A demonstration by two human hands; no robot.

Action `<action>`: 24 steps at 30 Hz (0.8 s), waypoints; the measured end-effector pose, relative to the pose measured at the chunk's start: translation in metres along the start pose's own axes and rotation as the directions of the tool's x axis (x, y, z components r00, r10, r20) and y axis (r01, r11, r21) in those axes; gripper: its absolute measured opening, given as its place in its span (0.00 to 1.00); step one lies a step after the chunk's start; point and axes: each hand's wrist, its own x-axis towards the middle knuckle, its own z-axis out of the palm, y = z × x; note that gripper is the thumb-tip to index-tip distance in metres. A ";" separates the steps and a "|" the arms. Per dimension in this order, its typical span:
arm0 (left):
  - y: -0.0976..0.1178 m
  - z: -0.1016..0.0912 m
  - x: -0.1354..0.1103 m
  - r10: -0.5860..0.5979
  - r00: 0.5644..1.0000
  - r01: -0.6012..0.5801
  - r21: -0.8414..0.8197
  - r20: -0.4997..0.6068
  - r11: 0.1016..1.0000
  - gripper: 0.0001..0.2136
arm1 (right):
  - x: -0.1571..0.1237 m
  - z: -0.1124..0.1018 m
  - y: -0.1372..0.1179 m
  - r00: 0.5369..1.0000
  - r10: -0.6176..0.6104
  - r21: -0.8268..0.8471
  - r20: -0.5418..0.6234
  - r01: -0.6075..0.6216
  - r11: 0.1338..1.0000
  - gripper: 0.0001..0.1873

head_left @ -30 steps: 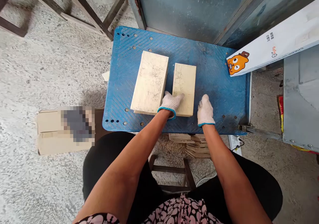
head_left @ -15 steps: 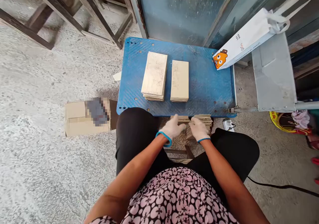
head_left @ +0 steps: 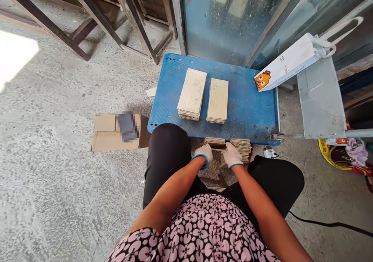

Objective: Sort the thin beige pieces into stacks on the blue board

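Note:
Both hands wear white gloves with blue cuffs. My left hand [head_left: 204, 153] and my right hand [head_left: 231, 155] reach down between my knees to the stacks of thin wooden boards [head_left: 240, 145] on the floor under the blue platform's near edge. Each hand is curled on the boards' near ends, and the fingertips are hidden. On the blue platform [head_left: 247, 106] lie two neat stacks of pale boards, the larger left stack [head_left: 192, 93] and the narrower right stack [head_left: 218, 99].
A white paper bag with an orange cartoon figure [head_left: 287, 66] leans at the platform's far right corner. A grey metal machine part [head_left: 319, 99] stands to the right. A flattened cardboard box [head_left: 106, 137] lies on the concrete left. Wooden frames [head_left: 96, 17] stand behind. A black cable [head_left: 329, 223] crosses the floor.
My hands left the platform's stacks and dropped to the boards on the floor under its near edge. The view pulled back and up.

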 end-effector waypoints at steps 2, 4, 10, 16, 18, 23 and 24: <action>0.001 0.000 0.002 0.000 1.000 0.000 0.000 0.004 1.000 0.23 | -0.004 0.005 -0.001 1.000 -0.015 -0.044 0.016 0.015 0.999 0.21; 0.003 -0.001 0.002 -0.001 1.000 0.001 0.000 0.012 1.000 0.22 | -0.009 0.009 -0.005 0.997 -0.063 -0.096 0.041 0.067 0.993 0.18; 0.008 -0.004 -0.003 0.028 0.999 -0.028 -0.031 0.022 0.999 0.19 | -0.016 0.013 -0.018 0.966 -0.238 -0.224 0.105 0.256 0.940 0.20; -0.005 -0.018 -0.008 0.103 0.995 -0.103 -0.106 -0.004 0.989 0.21 | -0.011 -0.008 -0.009 0.959 -0.252 -0.222 0.130 0.276 0.935 0.17; -0.011 -0.024 -0.009 0.133 0.991 -0.136 -0.142 -0.033 0.981 0.18 | -0.009 -0.023 0.002 0.958 -0.260 -0.159 0.123 0.278 0.947 0.16; -0.019 -0.033 -0.012 0.211 0.970 -0.241 -0.385 -0.118 0.891 0.12 | -0.010 -0.064 0.039 0.925 -0.378 0.096 0.032 0.374 0.922 0.13; -0.020 -0.034 -0.012 0.239 0.963 -0.269 -0.503 -0.124 0.821 0.13 | -0.012 -0.072 0.046 0.928 -0.371 0.182 -0.019 0.368 0.912 0.13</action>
